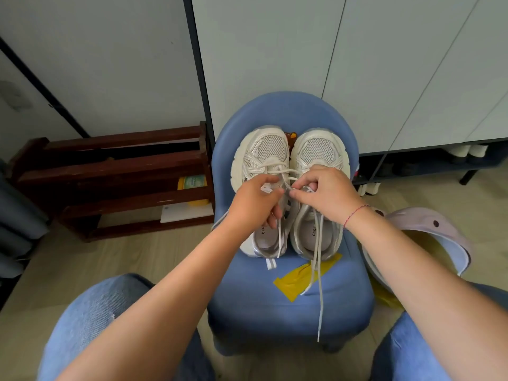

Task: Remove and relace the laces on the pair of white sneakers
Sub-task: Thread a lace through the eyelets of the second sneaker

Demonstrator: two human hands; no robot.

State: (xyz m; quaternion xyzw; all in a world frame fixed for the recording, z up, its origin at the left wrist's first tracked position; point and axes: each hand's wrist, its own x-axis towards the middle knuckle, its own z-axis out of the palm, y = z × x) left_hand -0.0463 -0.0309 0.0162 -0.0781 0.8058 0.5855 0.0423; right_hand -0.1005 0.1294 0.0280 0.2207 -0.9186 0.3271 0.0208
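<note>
White mesh sneakers stand side by side on a blue chair, long axes running away from the person, toes far and heels near. Over the gap between the tongues the left hand and right hand meet, equally close, each with fingers pinched on a lace. Loose lace ends trail back across the seat.

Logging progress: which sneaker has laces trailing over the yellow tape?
The right-hand sneaker: its lace ends cross the yellow tape; the lace of the left sneaker stops at its heel.
</note>
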